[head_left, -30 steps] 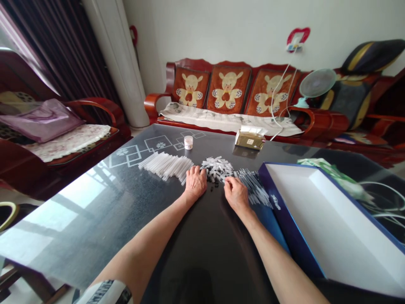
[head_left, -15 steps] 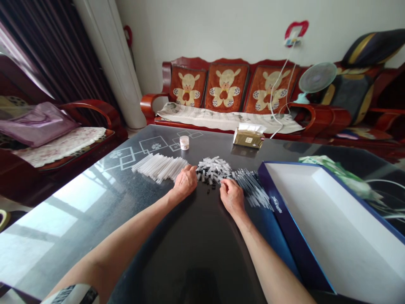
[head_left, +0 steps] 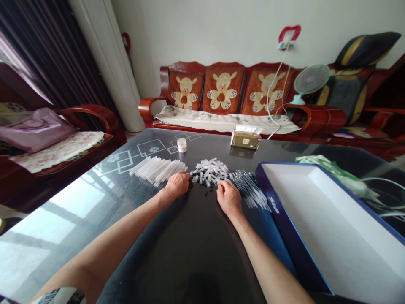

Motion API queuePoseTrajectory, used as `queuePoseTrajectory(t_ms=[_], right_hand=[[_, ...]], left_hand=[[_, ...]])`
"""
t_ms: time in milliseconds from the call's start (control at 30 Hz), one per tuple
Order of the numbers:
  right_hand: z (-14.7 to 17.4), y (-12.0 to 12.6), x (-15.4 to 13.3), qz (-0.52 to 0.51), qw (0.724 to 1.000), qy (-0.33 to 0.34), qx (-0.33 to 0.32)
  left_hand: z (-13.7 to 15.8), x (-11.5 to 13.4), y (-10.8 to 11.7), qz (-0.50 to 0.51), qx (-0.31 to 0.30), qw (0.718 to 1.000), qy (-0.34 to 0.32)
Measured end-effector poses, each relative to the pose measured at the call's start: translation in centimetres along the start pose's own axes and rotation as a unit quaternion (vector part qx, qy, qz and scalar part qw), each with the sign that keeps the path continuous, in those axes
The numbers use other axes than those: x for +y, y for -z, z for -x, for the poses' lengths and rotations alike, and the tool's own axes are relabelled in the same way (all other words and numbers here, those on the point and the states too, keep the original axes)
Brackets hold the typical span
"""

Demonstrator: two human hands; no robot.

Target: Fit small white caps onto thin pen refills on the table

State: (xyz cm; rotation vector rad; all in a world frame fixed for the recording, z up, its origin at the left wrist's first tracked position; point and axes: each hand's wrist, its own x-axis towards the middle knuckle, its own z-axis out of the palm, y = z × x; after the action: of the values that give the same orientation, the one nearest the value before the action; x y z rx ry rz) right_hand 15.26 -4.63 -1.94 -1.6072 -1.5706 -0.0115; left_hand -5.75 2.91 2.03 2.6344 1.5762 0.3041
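My left hand point(head_left: 177, 184) is closed beside the right end of a row of thin white plastic tubes point(head_left: 156, 169), its fingertips by a few small black pieces. Whatever those fingers pinch is too small to make out. Just right of it lies a heap of short white tube pieces point(head_left: 212, 169) mixed with little black pieces point(head_left: 206, 193). My right hand point(head_left: 229, 197) rests closed at the heap's near right side, thumb and index finger together. I cannot tell what is between them. Close by on its right is a bundle of thin sticks point(head_left: 251, 190), dark at one end and whitish at the other.
A blue box point(head_left: 297, 236) with a white inside stands on the right of the dark glossy table point(head_left: 190, 236). Behind it lies a green and white plastic bag point(head_left: 335, 173). Farther back are a small round container point(head_left: 182, 145) and a tissue pack point(head_left: 245, 138).
My left hand has drawn slightly left, away from the heap, and remains closed. My right hand stays almost in place. The whole view has shifted a little.
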Motion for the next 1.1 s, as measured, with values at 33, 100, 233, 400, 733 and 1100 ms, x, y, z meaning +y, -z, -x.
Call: queuePoseTrajectory(t_ms=[33, 100, 233, 400, 733, 1100], right_hand=[[0.0, 0.0, 0.0, 0.0, 1.0, -0.001, -0.001], [0.0, 0.0, -0.1, 0.001, 1.0, -0.007, -0.006], [0.0, 0.1, -0.2, 0.007, 1.0, -0.016, -0.019], [-0.1, 0.2, -0.4, 0.009, 0.999, -0.029, -0.028], [-0.2, 0.2, -0.5, 0.013, 0.999, -0.032, -0.03], [-0.3, 0.1, 0.0, -0.005, 1.0, -0.018, -0.015]], left_hand=[[-0.2, -0.1, 0.0, 0.027, 0.009, 1.0, 0.013], [-0.6, -0.3, 0.2, 0.085, 0.032, 0.995, 0.046], [-1.6, -0.5, 0.6, 0.173, 0.042, 0.98, 0.085], [-2.4, 1.1, -0.1, 0.292, 0.093, 0.951, 0.03], [-3.0, 4.0, -1.0, 0.003, 0.213, 0.976, -0.038], [-3.4, 4.1, -2.8, 0.01, 0.256, 0.946, -0.2]])
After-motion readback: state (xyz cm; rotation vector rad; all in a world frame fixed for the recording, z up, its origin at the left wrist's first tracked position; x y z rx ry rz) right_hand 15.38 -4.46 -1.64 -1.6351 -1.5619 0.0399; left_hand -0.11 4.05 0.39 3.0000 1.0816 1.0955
